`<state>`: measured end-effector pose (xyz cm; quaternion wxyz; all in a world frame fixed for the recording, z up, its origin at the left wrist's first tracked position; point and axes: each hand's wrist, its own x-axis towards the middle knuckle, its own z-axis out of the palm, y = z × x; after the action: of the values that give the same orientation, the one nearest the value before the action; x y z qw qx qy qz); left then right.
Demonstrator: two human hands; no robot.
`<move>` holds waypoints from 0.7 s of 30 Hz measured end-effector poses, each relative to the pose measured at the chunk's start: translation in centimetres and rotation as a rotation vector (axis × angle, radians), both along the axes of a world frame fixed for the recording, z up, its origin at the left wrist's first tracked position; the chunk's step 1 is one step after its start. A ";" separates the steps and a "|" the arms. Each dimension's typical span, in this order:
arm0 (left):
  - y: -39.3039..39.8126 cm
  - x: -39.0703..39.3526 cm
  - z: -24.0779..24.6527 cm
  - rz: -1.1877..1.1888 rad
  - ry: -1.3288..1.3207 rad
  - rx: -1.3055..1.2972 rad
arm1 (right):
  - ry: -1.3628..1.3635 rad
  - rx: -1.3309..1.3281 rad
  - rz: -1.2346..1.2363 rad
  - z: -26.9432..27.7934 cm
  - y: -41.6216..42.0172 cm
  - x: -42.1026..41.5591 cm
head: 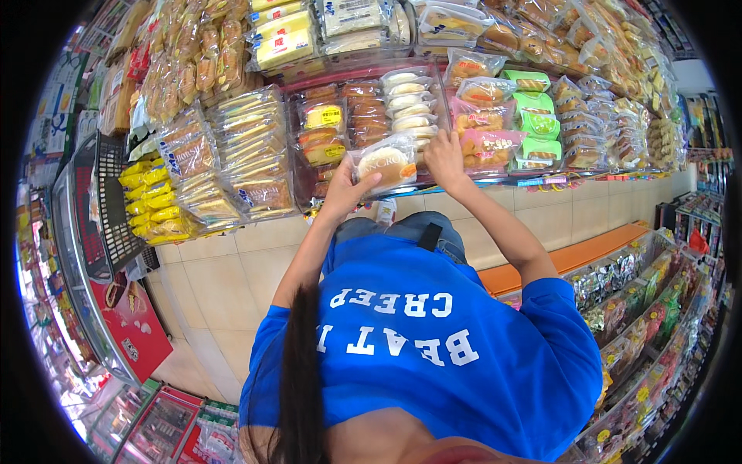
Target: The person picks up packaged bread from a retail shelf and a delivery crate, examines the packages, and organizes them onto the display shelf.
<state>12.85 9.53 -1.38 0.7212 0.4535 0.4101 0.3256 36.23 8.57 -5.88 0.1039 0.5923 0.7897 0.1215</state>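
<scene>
My left hand [346,188] grips the left edge of a clear-wrapped round pastry packet [385,166], its thumb across the front. The packet lies at the front of a row of pale wrapped round pastries [411,107]. My right hand [445,159] rests just to the right of that row, fingers bent at the divider; whether it holds anything is hidden. To its right are pink packets of buns [484,148] and green packets [536,122]. Left of the pale row stand wrapped brown cakes [365,113] and cakes with yellow labels [322,130].
Wrapped sliced pastries [255,151] and yellow packets [153,197] fill the display's left part. A black plastic basket [116,203] hangs beyond them. More wrapped bread [284,40] lies behind. An orange ledge [571,255] and bins of packaged snacks [637,313] stand at lower right.
</scene>
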 end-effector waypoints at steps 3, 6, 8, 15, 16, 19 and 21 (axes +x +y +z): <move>-0.4 0.1 0.8 0.028 -0.038 -0.019 | 0.008 0.008 0.022 -0.1 0.0 0.4; -0.7 0.0 0.6 0.037 -0.067 -0.012 | -0.016 -0.060 0.005 -0.4 -0.5 0.3; -0.9 0.0 0.4 0.038 -0.079 -0.014 | -0.025 -0.038 0.016 -0.7 -0.7 0.3; -0.8 -1.7 -0.7 0.102 -0.069 -0.091 | 0.368 0.008 0.124 -0.2 -0.8 1.3; -0.7 -2.1 -0.8 0.135 -0.111 -0.095 | 0.485 0.004 0.139 0.4 -0.8 1.5; -0.5 -3.2 -0.1 0.247 -0.284 -0.187 | 0.950 -0.185 -0.047 3.4 -0.7 2.3; -0.4 -4.1 -0.6 0.301 -0.285 -0.145 | 1.200 -0.293 -0.168 5.4 -0.7 3.0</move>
<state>8.71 9.12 -2.02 0.7460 0.2835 0.3895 0.4598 39.23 7.89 -0.46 -0.2684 0.5971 0.6698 -0.3505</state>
